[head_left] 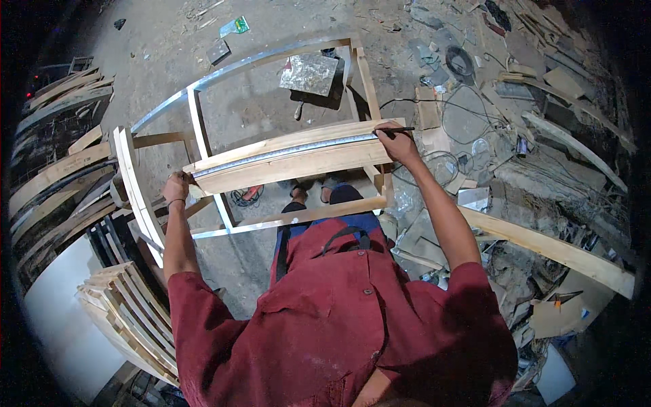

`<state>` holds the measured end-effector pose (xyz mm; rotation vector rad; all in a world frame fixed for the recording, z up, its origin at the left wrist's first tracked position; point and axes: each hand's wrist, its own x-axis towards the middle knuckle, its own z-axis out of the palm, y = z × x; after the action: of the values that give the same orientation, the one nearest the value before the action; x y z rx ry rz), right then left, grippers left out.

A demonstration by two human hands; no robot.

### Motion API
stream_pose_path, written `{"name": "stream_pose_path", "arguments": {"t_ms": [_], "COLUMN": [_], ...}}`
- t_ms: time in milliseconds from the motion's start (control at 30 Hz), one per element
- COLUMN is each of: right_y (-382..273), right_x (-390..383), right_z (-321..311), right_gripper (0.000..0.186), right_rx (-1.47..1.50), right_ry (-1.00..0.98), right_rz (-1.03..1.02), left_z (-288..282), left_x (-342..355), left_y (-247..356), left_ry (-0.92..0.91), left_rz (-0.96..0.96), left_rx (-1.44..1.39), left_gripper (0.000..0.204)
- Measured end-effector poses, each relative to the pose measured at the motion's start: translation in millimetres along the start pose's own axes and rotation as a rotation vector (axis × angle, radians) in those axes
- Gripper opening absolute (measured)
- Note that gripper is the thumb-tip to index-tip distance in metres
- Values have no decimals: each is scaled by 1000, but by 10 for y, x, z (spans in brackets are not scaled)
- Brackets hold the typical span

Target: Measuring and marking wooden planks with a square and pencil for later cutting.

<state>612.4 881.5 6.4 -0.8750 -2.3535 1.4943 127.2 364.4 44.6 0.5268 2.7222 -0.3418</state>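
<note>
A pale wooden board (pixel 298 167) lies across the wooden frame, with another plank (pixel 278 144) along its far side. Between them stretches a long silvery measuring tape (pixel 291 149), running from one hand toward the other. My left hand (pixel 178 186) is closed at the left end of the boards, on the end of the tape; its fingertips are partly hidden. At the right end, my right hand (pixel 399 144) grips a thin dark pencil (pixel 400 129), its fingers resting against the wood. Beneath the boards stands the frame (pixel 196 122), made of pale battens.
On the floor inside the frame sit a square metal-topped block (pixel 308 73) and a small handled tool (pixel 298 110). Stacked planks (pixel 61 176) and cut slats (pixel 129 315) line the left. Cables (pixel 468 112), offcuts and a long board (pixel 549 247) lie at right.
</note>
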Motion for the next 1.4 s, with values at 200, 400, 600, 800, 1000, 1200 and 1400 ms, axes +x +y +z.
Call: {"name": "stream_pose_path", "arguments": {"t_ms": [200,400,600,800,1000,1200,1400], "right_y": [-68,-311,-373,-328,-347,-366,-392], "right_x": [8,62,142,188,181,170,150], "right_z": [19,320,437,422,451,471,519], "right_gripper": [23,23,20,20,19,19,20], "right_rx": [38,-3,-4,-29,-40,-65,-33], "right_ry": [-20,-71,-83,-117,-91,-79,-44], "right_rz": [105,-56,-12,-39,-60,-43,-20], "left_z": [-70,-163,-70,39,11,101,142], "left_x": [-58,-91,-27,36,32,83,108], "left_y": [64,133,30,-43,-18,-115,-224], "left_ry": [29,-11,20,25,2,12,13], "left_rz": [-41,-10,-13,-13,-32,13,60], "left_rx": [-44,-11,24,-66,-35,21,-57], "left_gripper": [37,38,40,40,41,39,39]}}
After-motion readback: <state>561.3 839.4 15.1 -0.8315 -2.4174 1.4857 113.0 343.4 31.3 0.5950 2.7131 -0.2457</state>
